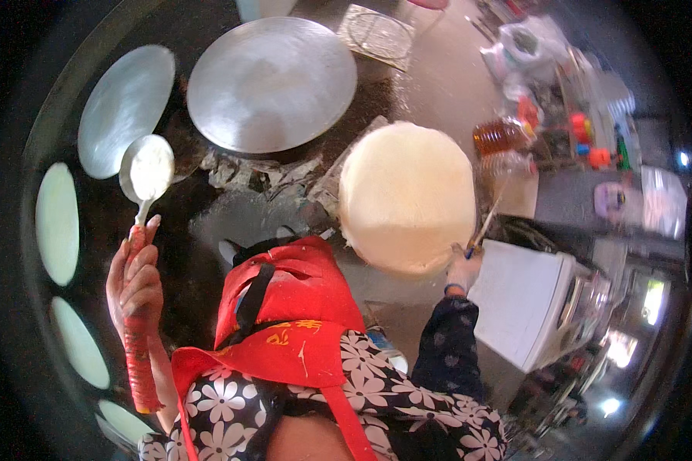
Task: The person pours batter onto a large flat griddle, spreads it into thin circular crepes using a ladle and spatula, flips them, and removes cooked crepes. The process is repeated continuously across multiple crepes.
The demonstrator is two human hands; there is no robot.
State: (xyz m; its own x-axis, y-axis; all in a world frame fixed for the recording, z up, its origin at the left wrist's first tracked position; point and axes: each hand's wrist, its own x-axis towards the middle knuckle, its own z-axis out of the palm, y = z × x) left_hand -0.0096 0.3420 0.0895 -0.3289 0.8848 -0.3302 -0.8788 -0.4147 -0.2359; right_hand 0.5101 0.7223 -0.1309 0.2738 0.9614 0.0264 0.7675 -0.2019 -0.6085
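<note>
My left hand (138, 282) is wrapped around the red-taped handle of a metal ladle (128, 176). White batter fills the ladle's bowl, which sits just in front of a bare round griddle (128, 109). My right hand (464, 269), below a dark sleeve, grips a thin stick-like tool (488, 222) with a blue part near the fingers; its far end is blurred. That hand is beside the lower right edge of a stack of thin round pancakes (406, 196). Beyond the ladle lies a larger bare griddle (271, 83).
Pale rounds, seemingly batter on griddles, line the left side: one round (57, 225), another (81, 343), a third (124, 420). A white box-like appliance (519, 299) stands right of my right hand. Amber liquid fills a bottle (500, 136). A square patterned board (376, 36) lies at the back.
</note>
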